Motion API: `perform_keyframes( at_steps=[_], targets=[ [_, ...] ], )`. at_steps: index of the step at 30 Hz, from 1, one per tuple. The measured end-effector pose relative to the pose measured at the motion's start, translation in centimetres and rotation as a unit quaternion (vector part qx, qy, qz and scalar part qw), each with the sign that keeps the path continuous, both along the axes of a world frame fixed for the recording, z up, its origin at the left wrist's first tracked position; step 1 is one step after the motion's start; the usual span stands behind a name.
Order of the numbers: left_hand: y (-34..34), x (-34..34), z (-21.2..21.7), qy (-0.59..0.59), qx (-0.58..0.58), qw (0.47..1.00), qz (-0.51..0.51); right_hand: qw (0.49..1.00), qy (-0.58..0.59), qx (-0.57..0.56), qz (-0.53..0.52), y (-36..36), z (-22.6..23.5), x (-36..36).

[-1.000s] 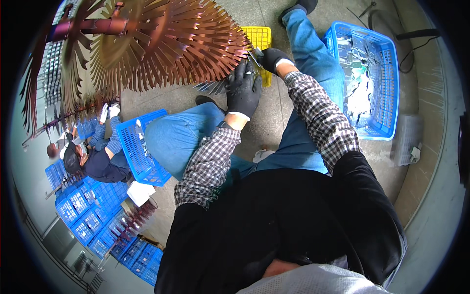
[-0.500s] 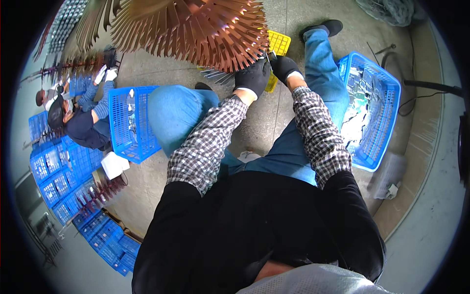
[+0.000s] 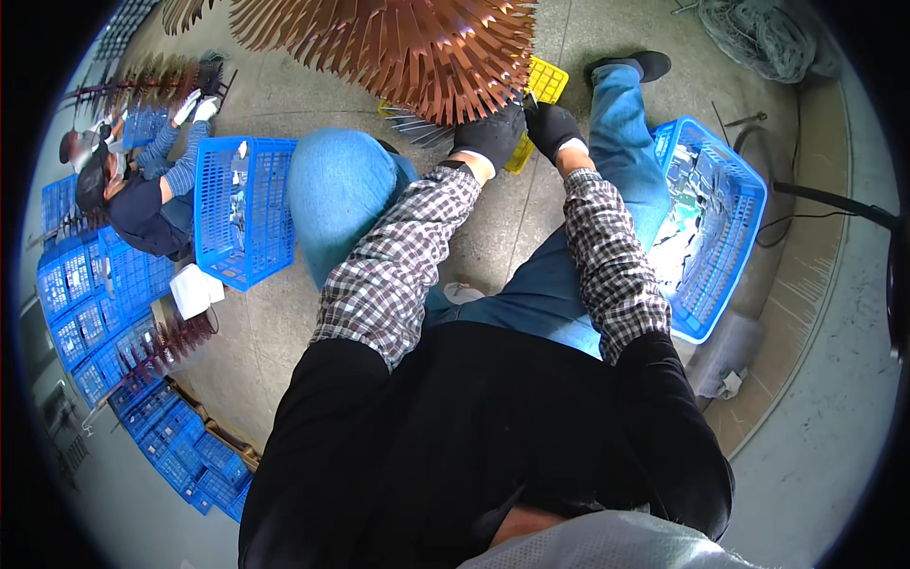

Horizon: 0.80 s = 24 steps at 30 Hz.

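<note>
A large round cluster of copper-coloured flat metal strips (image 3: pixel 417 57) hangs in front of me, its pointed ends fanning outward. At its lower right edge my left hand (image 3: pixel 493 136), in a black glove, is closed against the strip ends, its fingers mostly hidden. Close beside it, on the right, my gloved right hand (image 3: pixel 553 130) has its fingers pinched together. A small thin piece seems to show between the hands, too small to name. Under them is a yellow plastic crate (image 3: pixel 548 80), partly covered by the strips and my hands.
A blue basket (image 3: pixel 711 284) of flat shiny pieces stands by my right leg, another blue basket (image 3: pixel 246 261) by my left knee. Further left sits a co-worker (image 3: pixel 142 213) in white gloves, near stacked blue crates (image 3: pixel 71 284). Bundled wire (image 3: pixel 758 43) lies at the far right.
The whole view has shifted slightly, with the baskets and co-worker now further left in the picture. Both hands stay close together at the edge of the copper strips.
</note>
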State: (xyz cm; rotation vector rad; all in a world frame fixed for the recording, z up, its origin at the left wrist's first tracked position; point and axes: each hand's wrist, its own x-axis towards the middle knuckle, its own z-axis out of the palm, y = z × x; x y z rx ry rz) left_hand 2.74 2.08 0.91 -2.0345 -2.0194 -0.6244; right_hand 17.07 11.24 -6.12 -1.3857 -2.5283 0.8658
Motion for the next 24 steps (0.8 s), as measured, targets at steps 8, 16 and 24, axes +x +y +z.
perform_keyframes(
  at_steps=[8, 16, 24],
  targets=[
    [-0.3, 0.6, -0.5, 0.025, -0.023, 0.999, 0.007, 1.000, -0.001, 0.028, 0.004, -0.8, 0.5, 0.6],
    [0.0, 1.0, -0.2, 0.019, -0.054, 0.998, 0.018, 0.999, -0.014, 0.019, 0.023, -0.9, 2.0, 0.8],
    [-0.4, 1.7, 0.5, -0.017, -0.033, 0.999, -0.015, 0.996, -0.030, 0.032, 0.075, -0.3, 1.6, 1.6]
  ],
)
